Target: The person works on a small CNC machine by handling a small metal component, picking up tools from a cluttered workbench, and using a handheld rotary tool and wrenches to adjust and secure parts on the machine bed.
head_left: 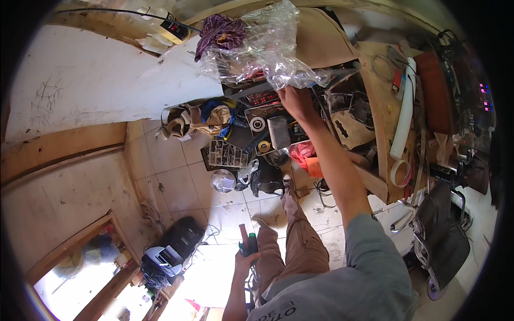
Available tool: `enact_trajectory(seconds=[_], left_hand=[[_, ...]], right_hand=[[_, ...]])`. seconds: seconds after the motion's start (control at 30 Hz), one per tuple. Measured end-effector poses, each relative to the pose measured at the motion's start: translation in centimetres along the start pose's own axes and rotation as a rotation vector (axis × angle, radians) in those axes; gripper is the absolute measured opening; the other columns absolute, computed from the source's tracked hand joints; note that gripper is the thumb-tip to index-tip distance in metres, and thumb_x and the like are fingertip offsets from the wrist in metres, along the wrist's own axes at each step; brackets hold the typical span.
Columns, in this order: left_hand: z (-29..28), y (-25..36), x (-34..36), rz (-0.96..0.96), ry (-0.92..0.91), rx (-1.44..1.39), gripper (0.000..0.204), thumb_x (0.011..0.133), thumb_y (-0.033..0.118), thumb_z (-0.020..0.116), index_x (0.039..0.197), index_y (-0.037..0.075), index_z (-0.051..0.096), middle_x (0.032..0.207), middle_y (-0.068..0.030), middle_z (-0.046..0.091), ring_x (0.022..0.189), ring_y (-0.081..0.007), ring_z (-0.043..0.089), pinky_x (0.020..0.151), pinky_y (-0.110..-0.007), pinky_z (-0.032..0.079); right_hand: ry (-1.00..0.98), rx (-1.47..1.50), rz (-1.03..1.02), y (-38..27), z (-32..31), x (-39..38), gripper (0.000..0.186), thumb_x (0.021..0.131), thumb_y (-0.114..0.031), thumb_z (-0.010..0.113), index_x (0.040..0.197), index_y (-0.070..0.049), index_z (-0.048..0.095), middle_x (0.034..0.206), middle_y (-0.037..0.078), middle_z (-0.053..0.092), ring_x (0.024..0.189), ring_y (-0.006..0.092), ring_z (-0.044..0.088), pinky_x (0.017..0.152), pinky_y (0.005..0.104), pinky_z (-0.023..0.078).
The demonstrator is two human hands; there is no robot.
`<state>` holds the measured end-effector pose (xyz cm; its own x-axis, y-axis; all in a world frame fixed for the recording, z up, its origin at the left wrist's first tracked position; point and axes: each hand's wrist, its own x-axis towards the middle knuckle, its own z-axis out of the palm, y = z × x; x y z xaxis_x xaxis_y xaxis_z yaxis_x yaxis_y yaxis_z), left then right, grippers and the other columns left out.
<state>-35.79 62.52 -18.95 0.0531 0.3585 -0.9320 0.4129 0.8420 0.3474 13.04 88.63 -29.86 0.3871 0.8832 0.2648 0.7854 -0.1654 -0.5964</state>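
My left hand (246, 258), low in the view, is closed around a dark object with a green top (249, 241) and a reddish-brown stick. My right hand (292, 100) reaches up to the lower edge of crumpled clear plastic (284, 67), fingers bent; exactly what they grip is hidden. A purple patterned cloth (222, 37) lies with the plastic on the worktop. Below it are a cluttered tray (270, 134) with rolls and tools, a bag (217, 120), a red plastic bag (301, 152) and a compartment box (227, 155).
A wooden side bench (377, 179) holds a white tube (401, 112) and tape. A black chair (444, 241) stands at the lower right. Dark equipment (179, 243) with cables sits on the floor at the lower left. My feet stand among clutter on the tiles (176, 182).
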Motion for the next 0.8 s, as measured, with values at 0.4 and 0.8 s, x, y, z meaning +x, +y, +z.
enact_trajectory(seconds=[0.4,0.8], left_hand=[[-0.5,-0.1,1.0,-0.022,-0.019,0.071,0.037,0.072,0.008,0.08,0.104,-0.002,0.062,0.086,-0.0071,0.064,0.072,-0.0171,0.065,0.062,-0.032,0.057],[-0.3,0.0,1.3,0.063,-0.061,-0.007,0.034,0.073,0.006,0.08,0.1,-0.002,0.06,0.085,-0.0073,0.065,0.069,-0.0149,0.065,0.061,-0.029,0.057]], right_hand=[[0.018,0.32,0.299,-8.4,-5.4,-9.3,0.087,0.074,-0.016,0.074,0.15,-0.005,0.035,0.133,0.023,0.053,0.121,0.0367,0.054,0.104,0.0427,0.044],[0.513,-0.014,-0.089,-10.9,-20.5,8.6,0.063,0.08,-0.025,0.073,0.139,-0.011,0.055,0.12,0.019,0.063,0.107,0.0388,0.059,0.093,0.0483,0.047]])
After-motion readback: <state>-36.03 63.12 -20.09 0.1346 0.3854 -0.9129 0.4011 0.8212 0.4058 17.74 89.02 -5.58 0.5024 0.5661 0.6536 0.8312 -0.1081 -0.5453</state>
